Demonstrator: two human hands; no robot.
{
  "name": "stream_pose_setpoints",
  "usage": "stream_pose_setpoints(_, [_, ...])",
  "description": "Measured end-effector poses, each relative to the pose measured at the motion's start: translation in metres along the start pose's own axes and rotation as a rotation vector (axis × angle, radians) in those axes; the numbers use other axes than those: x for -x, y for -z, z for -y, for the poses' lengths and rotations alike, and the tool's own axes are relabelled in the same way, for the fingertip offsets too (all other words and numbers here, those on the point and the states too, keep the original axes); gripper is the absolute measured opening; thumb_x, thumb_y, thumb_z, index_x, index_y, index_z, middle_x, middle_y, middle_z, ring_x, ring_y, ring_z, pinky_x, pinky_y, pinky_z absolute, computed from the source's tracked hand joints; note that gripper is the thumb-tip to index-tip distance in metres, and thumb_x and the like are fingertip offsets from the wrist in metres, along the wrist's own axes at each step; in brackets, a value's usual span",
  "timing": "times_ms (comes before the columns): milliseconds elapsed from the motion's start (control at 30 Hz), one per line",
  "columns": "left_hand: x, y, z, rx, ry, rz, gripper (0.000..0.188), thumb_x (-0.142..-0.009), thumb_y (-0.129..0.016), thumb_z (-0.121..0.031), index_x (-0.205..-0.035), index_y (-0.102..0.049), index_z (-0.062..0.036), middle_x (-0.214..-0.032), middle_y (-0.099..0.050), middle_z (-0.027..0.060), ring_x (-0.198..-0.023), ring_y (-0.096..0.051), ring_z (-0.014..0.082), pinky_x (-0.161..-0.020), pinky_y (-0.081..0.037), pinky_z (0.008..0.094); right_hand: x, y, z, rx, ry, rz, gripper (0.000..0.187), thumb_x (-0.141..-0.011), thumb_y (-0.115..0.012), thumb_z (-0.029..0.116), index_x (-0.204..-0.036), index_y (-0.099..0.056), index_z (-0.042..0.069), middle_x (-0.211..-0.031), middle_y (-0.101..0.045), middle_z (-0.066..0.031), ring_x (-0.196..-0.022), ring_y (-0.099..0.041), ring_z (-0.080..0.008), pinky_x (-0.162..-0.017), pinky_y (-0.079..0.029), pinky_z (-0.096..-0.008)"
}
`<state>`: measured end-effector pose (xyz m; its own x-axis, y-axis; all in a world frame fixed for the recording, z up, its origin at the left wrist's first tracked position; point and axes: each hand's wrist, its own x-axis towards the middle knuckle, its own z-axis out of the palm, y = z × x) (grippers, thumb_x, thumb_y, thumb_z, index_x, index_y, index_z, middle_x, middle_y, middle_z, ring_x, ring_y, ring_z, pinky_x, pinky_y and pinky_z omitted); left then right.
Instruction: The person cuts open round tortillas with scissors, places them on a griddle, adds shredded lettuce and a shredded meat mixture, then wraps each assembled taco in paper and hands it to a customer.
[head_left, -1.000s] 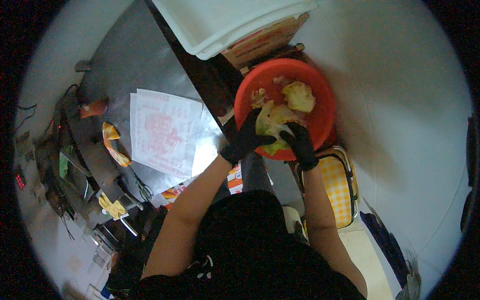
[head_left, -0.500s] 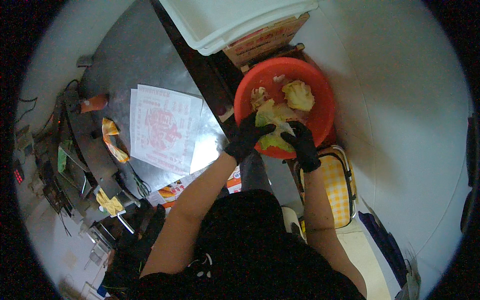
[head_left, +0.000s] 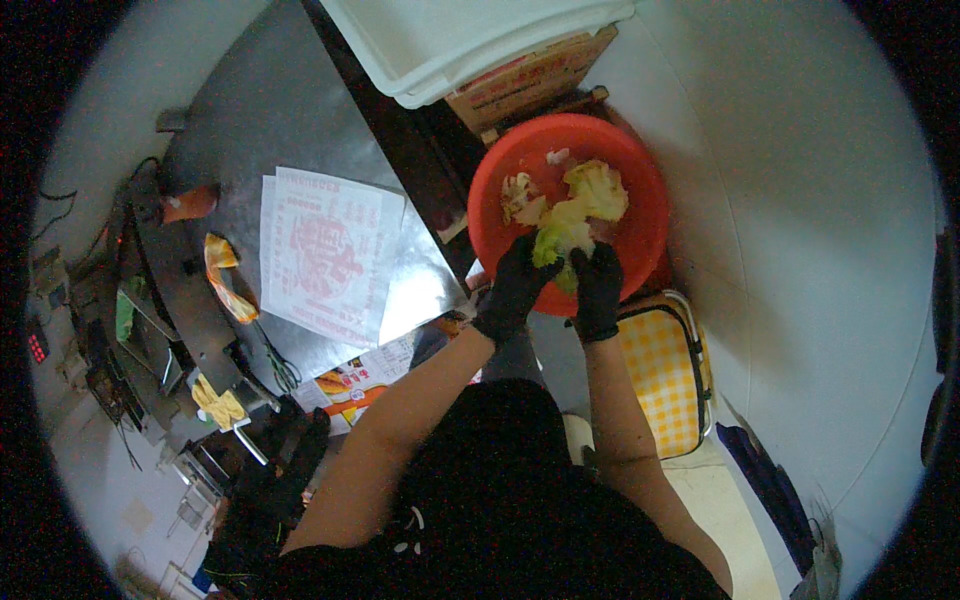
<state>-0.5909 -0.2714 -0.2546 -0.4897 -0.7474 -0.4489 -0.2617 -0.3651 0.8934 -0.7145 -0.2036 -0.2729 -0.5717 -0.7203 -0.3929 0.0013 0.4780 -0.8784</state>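
Note:
Both my hands wear black gloves and are over the near part of a round red basin (head_left: 640, 222). Between them is a green lettuce leaf (head_left: 566, 238), bunched and partly covered by the gloves. My left hand (head_left: 518, 285) grips its left side with curled fingers. My right hand (head_left: 598, 290) pinches it from the right, close beside the left. Farther back in the basin lie a pale yellow-green lettuce piece (head_left: 598, 190) and smaller whitish scraps (head_left: 520, 195).
White tubs (head_left: 440, 60) and a cardboard box (head_left: 540, 80) stand behind the basin. Left is a metal table (head_left: 240, 130) with printed paper sheets (head_left: 330, 260), an orange-yellow packet (head_left: 228, 280) and scissors (head_left: 280, 370). A yellow checked bag (head_left: 662, 380) sits at the right, near a white wall (head_left: 820, 200).
My hands have drawn closer together, the left moving right and the right inward. The lettuce leaf, spread out before, is now bunched between them.

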Motion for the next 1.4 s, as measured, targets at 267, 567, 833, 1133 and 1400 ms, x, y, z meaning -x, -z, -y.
stream_pose_setpoints(267, [-0.001,-0.008,0.01,0.098,-0.083,0.001,0.038,-0.083,-0.059,-0.012,-0.117,-0.048,-0.0011,-0.111,-0.056,0.0098,-0.104,-0.052,0.021,-0.088,-0.043,0.033,0.006,-0.002,0.029,-0.502,-0.162,0.159,0.023,-0.082,-0.061,0.016,-0.099,-0.059,0.0,-0.095,-0.062,-0.0057,-0.085,-0.056,-0.0152,-0.074,-0.045,-0.0288])
stream_pose_setpoints(567, [0.016,0.008,0.006,0.153,0.194,0.18,0.041,-0.084,-0.058,-0.013,-0.122,-0.045,-0.0036,-0.114,-0.053,0.0065,-0.107,-0.05,0.0192,-0.09,-0.042,0.0314,0.001,-0.004,0.009,-0.74,-0.285,0.094,0.018,-0.086,-0.055,0.015,-0.099,-0.058,0.003,-0.09,-0.059,-0.002,-0.081,-0.054,-0.0136,-0.072,-0.044,-0.0276])
stream_pose_setpoints(833, [0.004,0.01,0.011,0.416,0.262,0.333,0.035,-0.084,-0.059,-0.014,-0.115,-0.048,-0.0023,-0.108,-0.056,0.006,-0.1,-0.053,0.0164,-0.086,-0.044,0.0303,-0.002,0.001,0.014,-0.739,-0.285,0.263,0.029,-0.08,-0.062,0.011,-0.106,-0.055,0.002,-0.1,-0.059,-0.0057,-0.089,-0.056,-0.0163,-0.077,-0.046,-0.0297])
stream_pose_setpoints(1133, [0.004,0.001,-0.007,0.274,0.133,0.277,0.034,-0.085,-0.059,-0.018,-0.113,-0.05,-0.0027,-0.108,-0.056,0.0071,-0.097,-0.054,0.0171,-0.083,-0.045,0.0299,-0.002,-0.01,-0.004,-0.454,-0.114,0.002,0.027,-0.079,-0.064,0.012,-0.102,-0.057,0.0,-0.091,-0.061,-0.0066,-0.079,-0.056,-0.015,-0.066,-0.046,-0.0283])
stream_pose_setpoints(1400, [0.002,0.003,-0.004,0.222,0.12,0.204,0.029,-0.085,-0.057,-0.017,-0.11,-0.052,-0.0034,-0.1,-0.059,0.0055,-0.091,-0.055,0.0152,-0.078,-0.046,0.0284,-0.003,-0.009,0.006,-0.386,-0.119,-0.056,0.027,-0.081,-0.061,0.011,-0.106,-0.055,0.001,-0.097,-0.06,-0.0059,-0.085,-0.056,-0.0164,-0.07,-0.046,-0.0287])
